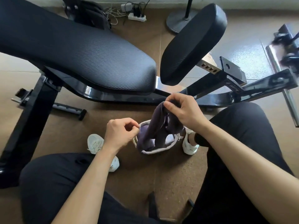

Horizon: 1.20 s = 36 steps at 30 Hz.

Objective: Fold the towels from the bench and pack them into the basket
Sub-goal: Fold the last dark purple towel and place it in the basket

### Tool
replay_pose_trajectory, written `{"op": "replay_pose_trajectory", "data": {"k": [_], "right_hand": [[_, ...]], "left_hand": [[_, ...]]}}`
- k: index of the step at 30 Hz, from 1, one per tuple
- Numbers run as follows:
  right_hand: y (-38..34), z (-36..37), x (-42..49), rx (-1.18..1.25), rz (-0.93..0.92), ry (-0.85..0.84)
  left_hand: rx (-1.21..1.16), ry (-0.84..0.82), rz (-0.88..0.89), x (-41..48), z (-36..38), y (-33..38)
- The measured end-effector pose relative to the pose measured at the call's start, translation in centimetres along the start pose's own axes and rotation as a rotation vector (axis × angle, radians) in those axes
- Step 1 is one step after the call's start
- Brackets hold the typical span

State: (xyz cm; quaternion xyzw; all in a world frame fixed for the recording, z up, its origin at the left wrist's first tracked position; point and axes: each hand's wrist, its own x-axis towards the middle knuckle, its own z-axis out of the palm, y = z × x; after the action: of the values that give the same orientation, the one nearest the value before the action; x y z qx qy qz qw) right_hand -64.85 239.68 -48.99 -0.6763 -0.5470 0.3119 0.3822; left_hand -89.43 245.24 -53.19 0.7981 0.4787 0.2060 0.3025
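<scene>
While the right hand (pixel 182 110) grips a dark purple towel (pixel 157 123) by its bunched top end, fingers and thumb curled tight round the cloth, the towel hangs down into the basket (pixel 158 148). Basket stands on the floor (pixel 134 175) between the person's white shoes (pixel 95 143), on the near side of the desk (pixel 80 50). Left hand (pixel 120 135): fingers curled, thumb and forefinger pinching the basket's left rim, apparently to steady it or hold its mouth open. Lower end of towel is inside; more purple cloth shows either side of it in the basket, and I cannot tell whether that is other towels or this one's own folds. No towels visible on the desk pads. Judgement: packing step, towel partway in. Risks from here: (1) towel hangs as a loose rope, not a flat fold, so if let go from this height it will likely slump in a heap and undo whatever fold it had. (2) Basket looks soft-walled and small; pushing the cloth down could collapse the far rim or tip the basket toward the right, more so if the left pinch slips. (3) Part of the towel may drape over the rim and trail on the floor if the drop is off-centre. Lowering slowly and pressing flat would limit all three.
</scene>
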Motion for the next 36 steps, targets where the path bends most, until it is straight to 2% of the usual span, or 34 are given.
{"op": "replay_pose_trajectory", "data": {"k": [3, 7, 16, 20, 26, 30, 36], "right_hand": [[-0.3, -0.4, -0.3, -0.044, -0.015, -0.090], [-0.6, 0.4, -1.1, -0.035, -0.032, -0.203], [-0.6, 0.0, -1.0, -0.046, -0.136, -0.206], [-0.2, -0.2, -0.9, -0.025, -0.109, -0.139], [0.8, 0.0, -0.4, -0.002, -0.024, 0.077], [1.5, 0.0, 0.2, 0.016, 0.062, 0.176], [2.0, 0.0, 0.5, -0.003, 0.135, 0.257]], "left_hand": [[-0.175, -0.015, -0.052, 0.0, 0.4, 0.7], [-0.377, -0.075, -0.024, 0.1, 1.4, 2.7], [-0.450, -0.068, -0.033, 1.0, 3.0, 4.3], [-0.421, -0.098, -0.060, 1.2, 2.9, 3.3], [-0.417, -0.147, -0.149, 1.4, 2.4, 2.0], [-0.462, -0.260, -0.170, 1.2, 1.7, 1.9], [-0.378, -0.364, -0.165, 0.9, 1.0, 1.3]]}}
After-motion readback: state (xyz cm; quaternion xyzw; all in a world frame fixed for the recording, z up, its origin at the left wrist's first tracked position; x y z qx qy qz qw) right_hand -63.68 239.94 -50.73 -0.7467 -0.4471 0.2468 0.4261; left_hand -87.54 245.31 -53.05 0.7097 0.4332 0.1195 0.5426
